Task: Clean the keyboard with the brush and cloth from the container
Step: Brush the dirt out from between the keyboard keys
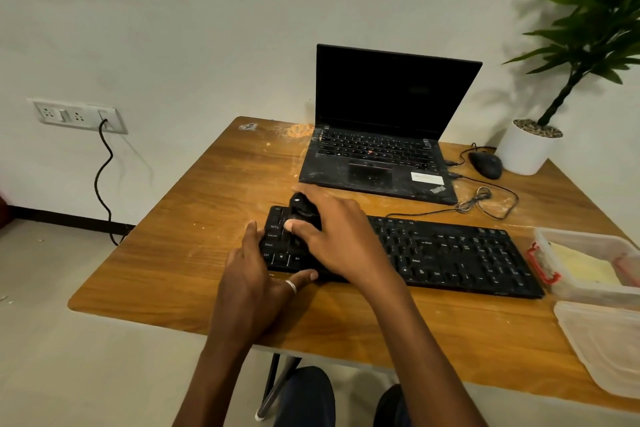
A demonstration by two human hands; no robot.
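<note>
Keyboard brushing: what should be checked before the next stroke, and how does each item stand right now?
1. Brush firmly held: ok, the right hand grips it.
2. Brush over the keyboard: ok, at its left end.
3. Keyboard steadied: ok, the left hand rests against its left end.
4. Bristles touching the keyboard: cannot tell, the right hand hides them.
5. Rest of the keyboard free for the stroke: ok, nothing lies on it.
6. Cloth ready for later: ok, it lies in the open container.

The right hand (341, 239) hides most of the brush (300, 205).
</note>
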